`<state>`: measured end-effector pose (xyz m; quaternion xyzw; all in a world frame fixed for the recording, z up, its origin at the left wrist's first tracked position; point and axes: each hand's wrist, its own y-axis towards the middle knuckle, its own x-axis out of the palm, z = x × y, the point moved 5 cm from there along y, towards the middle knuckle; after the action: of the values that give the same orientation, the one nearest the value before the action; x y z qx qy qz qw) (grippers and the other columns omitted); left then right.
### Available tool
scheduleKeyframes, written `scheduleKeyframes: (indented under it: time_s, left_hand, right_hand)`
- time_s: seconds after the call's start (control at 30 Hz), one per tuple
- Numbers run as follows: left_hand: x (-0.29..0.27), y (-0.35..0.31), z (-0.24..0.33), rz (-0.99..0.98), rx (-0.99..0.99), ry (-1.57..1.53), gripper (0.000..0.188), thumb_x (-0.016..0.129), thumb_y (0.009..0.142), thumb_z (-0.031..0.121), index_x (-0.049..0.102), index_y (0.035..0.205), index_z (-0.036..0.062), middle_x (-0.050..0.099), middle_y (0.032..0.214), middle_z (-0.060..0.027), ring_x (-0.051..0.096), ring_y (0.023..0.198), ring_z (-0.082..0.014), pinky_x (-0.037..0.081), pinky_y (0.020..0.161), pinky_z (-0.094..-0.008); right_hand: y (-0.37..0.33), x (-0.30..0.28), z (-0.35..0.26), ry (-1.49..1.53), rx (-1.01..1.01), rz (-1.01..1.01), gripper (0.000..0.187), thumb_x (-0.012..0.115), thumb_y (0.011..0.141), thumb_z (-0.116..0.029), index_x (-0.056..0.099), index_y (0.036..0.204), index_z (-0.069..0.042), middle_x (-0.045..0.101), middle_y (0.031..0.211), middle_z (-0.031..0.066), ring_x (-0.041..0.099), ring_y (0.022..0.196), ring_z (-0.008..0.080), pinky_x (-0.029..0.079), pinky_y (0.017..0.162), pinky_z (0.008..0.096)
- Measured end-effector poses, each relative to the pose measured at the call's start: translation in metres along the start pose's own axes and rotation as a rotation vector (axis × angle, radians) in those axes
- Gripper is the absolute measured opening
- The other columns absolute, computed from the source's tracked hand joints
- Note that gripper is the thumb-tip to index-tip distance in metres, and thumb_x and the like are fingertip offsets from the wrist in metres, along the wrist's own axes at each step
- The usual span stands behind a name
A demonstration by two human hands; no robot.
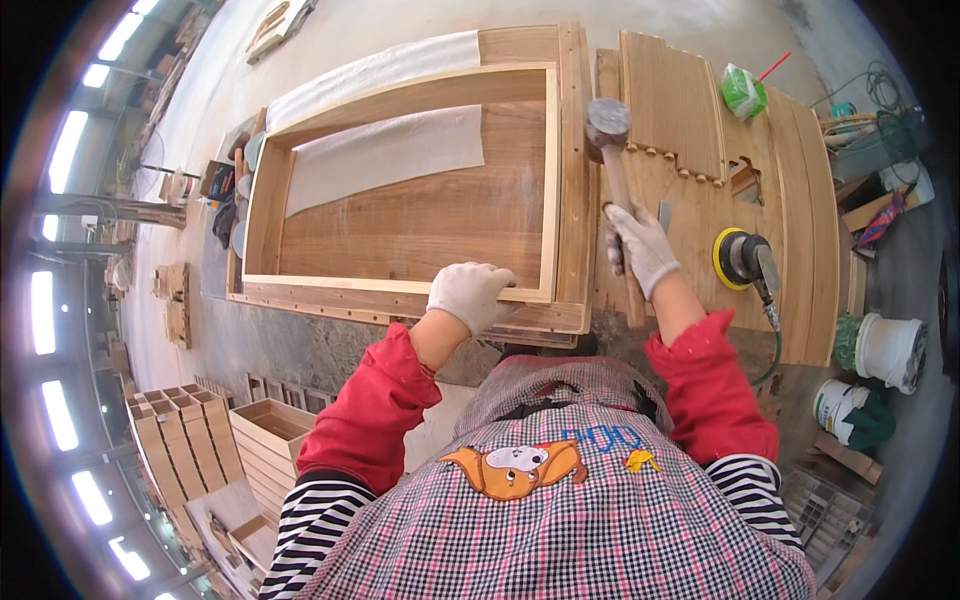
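Observation:
My right hand (640, 245), in a pale work glove, is closed round the wooden handle of a mallet (608, 122). Its grey, round head points away from me, above the wooden bench right of the frame. My left hand (470, 295), gloved too, curls over the near rail of a light wooden frame (400, 287) close to its right corner. The frame lies on a larger brown wooden panel with a thick border (573, 190). A strip of white cloth (390, 160) lies on the panel inside the frame, and more white cloth shows beyond the far rail.
On the right bench lie a yellow-rimmed sander (738, 258) with a hose, a green-and-white packet (743, 92), a hand plane (745, 180) and slatted boards (670, 95). White buckets (890, 352) stand at lower right. Stacked wooden drawers (185, 440) stand at lower left.

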<state>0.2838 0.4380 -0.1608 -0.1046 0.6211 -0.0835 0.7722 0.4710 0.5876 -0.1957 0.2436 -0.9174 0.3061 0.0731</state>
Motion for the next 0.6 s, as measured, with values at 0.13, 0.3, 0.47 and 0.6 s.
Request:
scheduleKeyframes:
  time_s: [0.13,0.3,0.47,0.6]
  left_hand:
    - [-0.005,0.001,0.001,-0.068,-0.036,0.011,0.032,0.068,0.077,0.043,0.069,0.094,0.0157,0.069,0.089,-0.0084,0.066,0.087,-0.0284,0.053,0.074,-0.0423]
    - [-0.003,0.002,0.001,0.008,0.018,0.026,0.029,0.071,0.075,0.04,0.071,0.095,0.0185,0.07,0.089,-0.0058,0.066,0.085,-0.0272,0.052,0.073,-0.0409]
    - [-0.002,0.002,0.001,-0.004,-0.006,0.016,0.028,0.071,0.075,0.038,0.07,0.095,0.0182,0.07,0.09,-0.0051,0.066,0.086,-0.0268,0.052,0.074,-0.0404]
    - [-0.001,0.001,0.001,0.001,0.011,0.019,0.029,0.072,0.075,0.039,0.07,0.095,0.0177,0.069,0.09,-0.0053,0.066,0.085,-0.0267,0.052,0.073,-0.0406]
  right_hand:
    - [-0.018,-0.015,0.01,0.028,0.001,0.061,0.028,0.063,0.092,-0.033,0.05,0.106,-0.011,0.05,0.065,-0.0014,0.049,0.046,0.0102,0.04,0.038,0.0263]
    - [-0.023,-0.007,0.024,-0.146,-0.011,-0.039,0.036,0.063,0.091,-0.031,0.05,0.115,-0.007,0.048,0.067,-0.0015,0.048,0.049,0.0094,0.04,0.041,0.0259]
    - [-0.04,-0.039,0.034,-0.371,-0.155,-0.026,0.045,0.064,0.089,-0.028,0.052,0.121,0.001,0.053,0.077,0.001,0.048,0.062,0.0081,0.043,0.055,0.0248]
    - [-0.064,-0.086,0.039,-0.666,-0.315,0.329,0.048,0.064,0.088,-0.029,0.053,0.12,0.004,0.066,0.088,0.0181,0.064,0.077,0.0283,0.05,0.069,0.0361]
